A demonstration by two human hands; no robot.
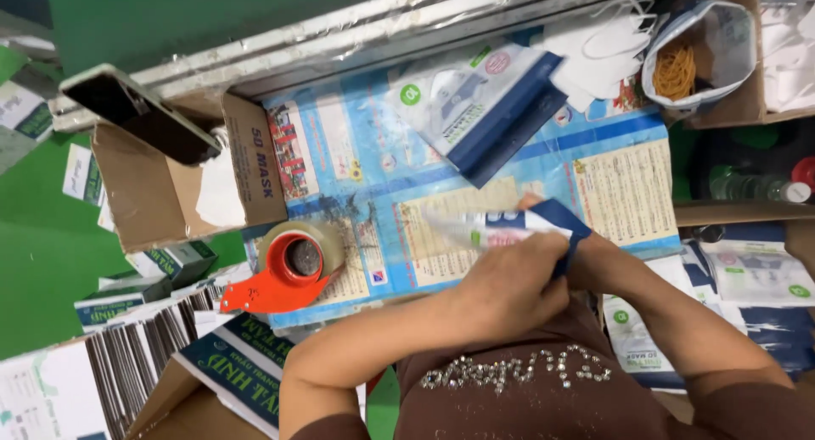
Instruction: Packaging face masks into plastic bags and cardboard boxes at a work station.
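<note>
Both my hands hold a clear plastic mask packet with a dark blue edge (501, 228) just above the printed poster-covered table (373, 177). My left hand (509, 287) grips its near side, fingers curled over the blue strip. My right hand (594, 253) pinches the blue end from the right; it is mostly hidden behind the left hand. A second, fuller packet of the same kind (475, 109) lies farther back on the table.
An orange tape dispenser with a tape roll (293, 266) sits left of my hands. A cardboard box (170, 185) with a phone (136, 113) on it stands at left. White masks (607, 54), a bag of rubber bands (679, 67), flat cartons (127, 364).
</note>
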